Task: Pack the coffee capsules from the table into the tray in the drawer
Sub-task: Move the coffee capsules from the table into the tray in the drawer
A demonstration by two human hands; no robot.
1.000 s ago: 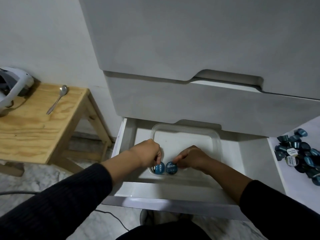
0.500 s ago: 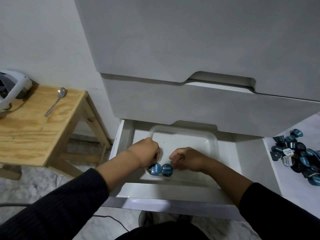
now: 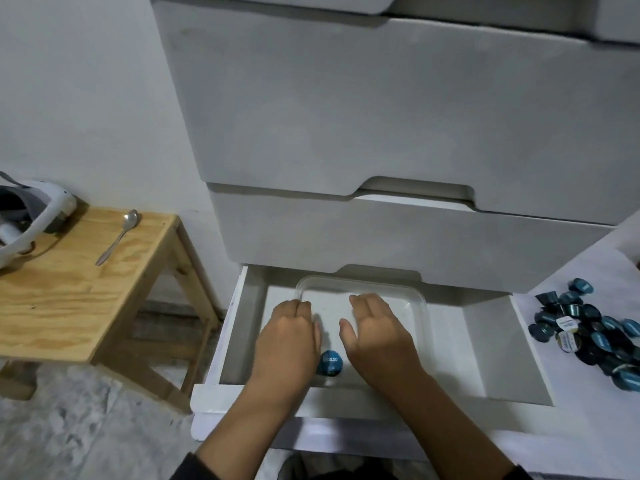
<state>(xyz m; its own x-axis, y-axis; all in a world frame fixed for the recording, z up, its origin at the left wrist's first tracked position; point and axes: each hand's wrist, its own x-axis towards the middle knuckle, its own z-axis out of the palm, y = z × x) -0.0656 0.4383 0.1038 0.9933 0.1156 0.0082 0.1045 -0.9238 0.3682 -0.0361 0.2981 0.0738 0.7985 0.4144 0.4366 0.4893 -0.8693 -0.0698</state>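
A clear plastic tray (image 3: pixel 412 292) lies in the open bottom drawer (image 3: pixel 242 306). One blue coffee capsule (image 3: pixel 329 362) shows at the tray's near edge, between my two hands. My left hand (image 3: pixel 287 341) hovers flat over the tray's near left corner, fingers extended and holding nothing; it may hide a second capsule. My right hand (image 3: pixel 377 334) is spread over the tray's middle, also holding nothing. A heap of several blue capsules (image 3: pixel 595 334) lies on the white table (image 3: pixel 588 271) at the right.
Closed grey drawer fronts (image 3: pixel 398 237) rise directly above the open drawer. A wooden stool (image 3: pixel 69 296) at the left holds a spoon (image 3: pixel 119 235) and a white headset (image 3: pixel 31 213). Marble floor lies below.
Both hands have let go of the capsules and opened, lifting above the tray. Only one capsule is visible now instead of two. The camera has tilted so more of the drawers shows.
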